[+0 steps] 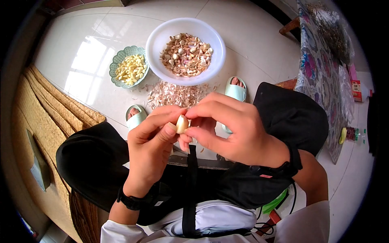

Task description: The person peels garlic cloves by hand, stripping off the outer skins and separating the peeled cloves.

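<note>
Pale tiled floor [263,56], glossy, crossed by thin joint lines and marked at left by a bright window reflection [87,73]. On the tiles ahead: a white basin [154,54] of brown-skinned garlic [186,54]; just beside it, to the left, a smaller green scalloped bowl [112,71] of pale, bare cloves [131,69]; below the basin, a scatter of papery skins [174,95]. Pale green slippers [234,94], worn on bare feet, to either side of the skins. Along the left, overlapping woven mats [38,109]; along the right, a patterned cloth [318,77], with a red packet [356,90] beyond.

At centre, raised above the lap in black trousers [93,166]: a single garlic clove [182,124], upright, pinched in the fingertips of the left hand [150,141] and, from the other side, between thumb and fingers of the right hand [235,125].

Hidden: the back of the clove, several curled fingers, and parts of both slippers behind the hands. Cut off: white sleeves [306,220] at the lower edge; outer room, lost in the dark lens border. Hard to make out: a green item [275,202] among dark cables near the right thigh, only partly exposed; small objects [350,134] at far right, too small to identify.
</note>
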Motion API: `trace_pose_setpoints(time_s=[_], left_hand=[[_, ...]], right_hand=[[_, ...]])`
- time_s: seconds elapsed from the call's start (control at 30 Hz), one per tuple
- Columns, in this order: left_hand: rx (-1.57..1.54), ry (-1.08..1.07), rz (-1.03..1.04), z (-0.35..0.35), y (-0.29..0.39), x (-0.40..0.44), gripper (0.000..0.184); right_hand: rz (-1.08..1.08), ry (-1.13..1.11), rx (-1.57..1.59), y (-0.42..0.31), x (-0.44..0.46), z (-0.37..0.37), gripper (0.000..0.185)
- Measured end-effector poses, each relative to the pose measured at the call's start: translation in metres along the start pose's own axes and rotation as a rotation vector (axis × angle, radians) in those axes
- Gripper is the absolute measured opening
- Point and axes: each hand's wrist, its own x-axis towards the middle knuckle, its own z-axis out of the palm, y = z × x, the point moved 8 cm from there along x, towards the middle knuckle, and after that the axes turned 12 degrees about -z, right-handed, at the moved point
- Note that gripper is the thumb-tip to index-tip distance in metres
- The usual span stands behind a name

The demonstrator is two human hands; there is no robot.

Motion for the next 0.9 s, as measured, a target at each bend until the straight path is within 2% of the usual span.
trace_pose_setpoints(time_s=[0.13,0.23,0.33,0.43,0.53,0.63,0.73,0.9], left_hand=[[0.071,0.003,0.025,-0.0016,0.0024,0.0009,0.021],[0.037,0.003,0.012,-0.0013,0.0016,0.0013,0.021],[0.05,0.111,0.016,-0.0047,0.0019,0.0009,0.018],[0.036,0.024,-0.047,-0.0056,-0.0006,0.0025,0.016],[0.063,-0.017,-0.049,-0.0037,-0.0004,0.0032,0.015],[0.056,0.004,-0.054,-0.0054,-0.0018,0.0039,0.015],[0.073,0.016,-0.07,-0.007,-0.0022,0.0033,0.016],[0.035,-0.002,-0.085,-0.0053,-0.0026,0.0037,0.016]], right_hand=[[-0.177,-0.019,-0.128,-0.0038,0.0002,-0.0005,0.01],[-0.144,-0.005,-0.101,-0.0008,-0.0004,-0.0005,0.009],[0.014,-0.027,0.011,-0.0012,0.0009,0.0015,0.005],[-0.143,-0.039,-0.081,-0.0069,0.0012,0.0014,0.005],[-0.154,-0.114,-0.153,-0.0067,0.0007,-0.0006,0.014],[-0.043,-0.137,-0.094,-0.0042,0.0011,0.0006,0.014],[-0.119,-0.113,-0.079,-0.0066,0.0013,0.0009,0.013],[-0.1,-0.109,-0.075,-0.004,0.0012,0.0006,0.012]])
